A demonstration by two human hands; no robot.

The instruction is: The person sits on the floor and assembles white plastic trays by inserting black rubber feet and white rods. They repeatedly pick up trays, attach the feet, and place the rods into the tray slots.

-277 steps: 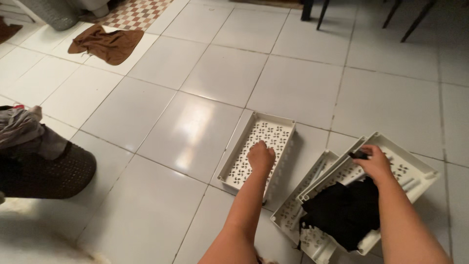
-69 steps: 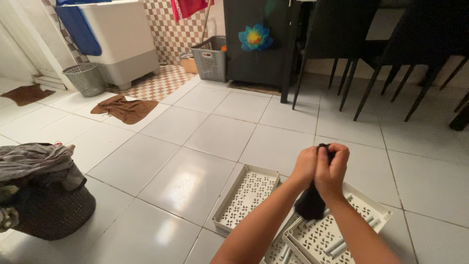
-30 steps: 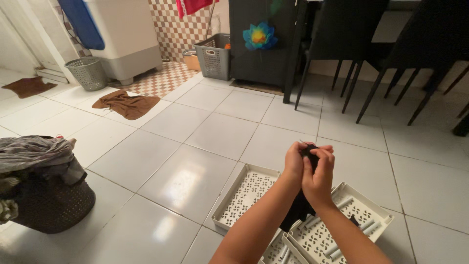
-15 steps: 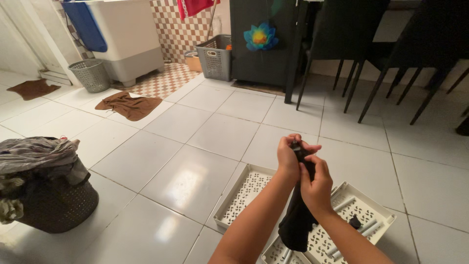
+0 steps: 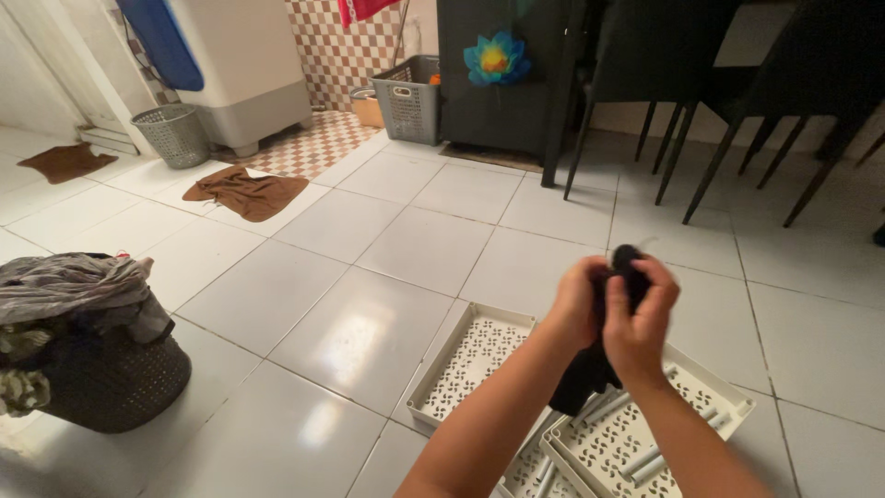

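Note:
Both my hands are raised together over the white tiled floor and grip one black garment [image 5: 584, 376], which hangs down between them. My left hand [image 5: 576, 306] holds its upper part from the left. My right hand [image 5: 643, 318] pinches the top from the right. Below them lie white perforated plastic trays: an empty one [image 5: 470, 364] at the left and another [image 5: 636, 433] with several white tubes in it.
A dark woven laundry basket [image 5: 101, 378] heaped with grey clothes stands at the left. Brown cloths [image 5: 244, 192] lie on the tiles farther off. A washing machine [image 5: 241, 69], grey baskets [image 5: 171, 134], a dark cabinet [image 5: 502, 74] and black chairs [image 5: 737, 83] line the back.
My hands have shifted slightly right and up on the black garment, bunching it tighter; the view has tilted a little.

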